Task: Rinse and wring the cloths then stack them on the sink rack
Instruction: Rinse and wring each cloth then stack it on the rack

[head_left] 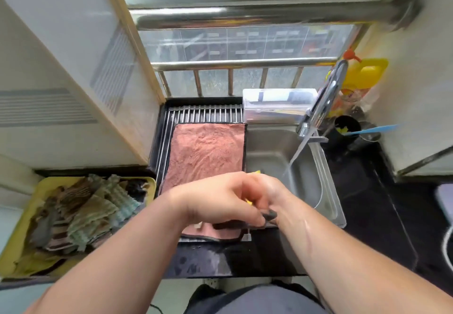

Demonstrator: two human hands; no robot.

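The cloth [269, 214] was bunched up between both hands, right over the near edge where the rack [208, 113] meets the sink [269, 151]. Only bits of it showed: a grey end poking out under the fingers and some yellow peeking through. The left hand [220, 198] had its fingers curled tight round it, and the right hand [269, 188] was pressed up against the left and gripping the same wad, though most of its fingers were hidden.

Under the hands a pink cloth [206, 151] lay spread flat on the rack, covering most of it, with the far bars left bare. To the right, the tap [326, 97] was running, with a stream of water [294, 156] falling into the sink, not touching the hands.

On the left sat a yellow tray [14, 240] with a messy pile [81, 213] of striped and greenish cloths. At the far side there was a clear box [277, 105] behind the sink, plus a yellow bottle [365, 75] and a black cup [346, 127] in the right corner of the dark counter [367, 203], which looked wet near the person.
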